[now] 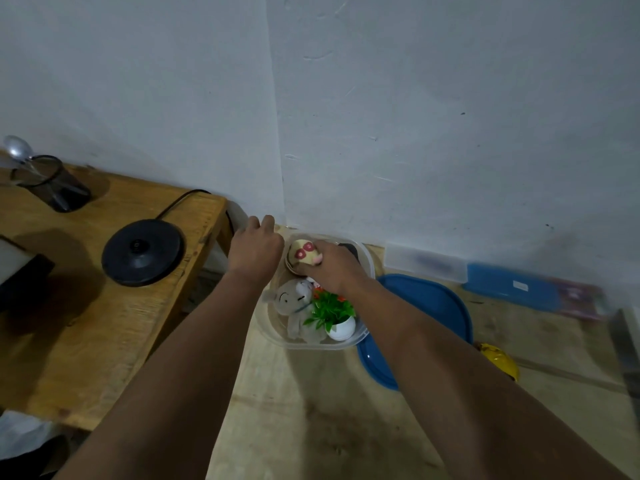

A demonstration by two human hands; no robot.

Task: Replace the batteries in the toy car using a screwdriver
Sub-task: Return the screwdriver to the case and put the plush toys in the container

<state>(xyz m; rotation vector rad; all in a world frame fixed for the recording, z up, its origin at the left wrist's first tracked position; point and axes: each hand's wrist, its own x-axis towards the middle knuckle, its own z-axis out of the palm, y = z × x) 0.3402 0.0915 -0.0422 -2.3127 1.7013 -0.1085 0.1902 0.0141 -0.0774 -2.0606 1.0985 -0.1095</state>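
1. Our left hand [255,247] is clenched on the clear plastic tub's [363,332] rim at 10 o'clock.
2. Our right hand [332,268] reaches inside; we cannot tell its grip.
3. We cannot see the toy car.

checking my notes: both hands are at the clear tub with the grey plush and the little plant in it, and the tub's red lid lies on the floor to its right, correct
Not quite: the lid is blue, not red. The head view shows both the left hand and the right hand at the clear tub, which holds the grey plush and the little plant, with the blue lid on the floor to its right.
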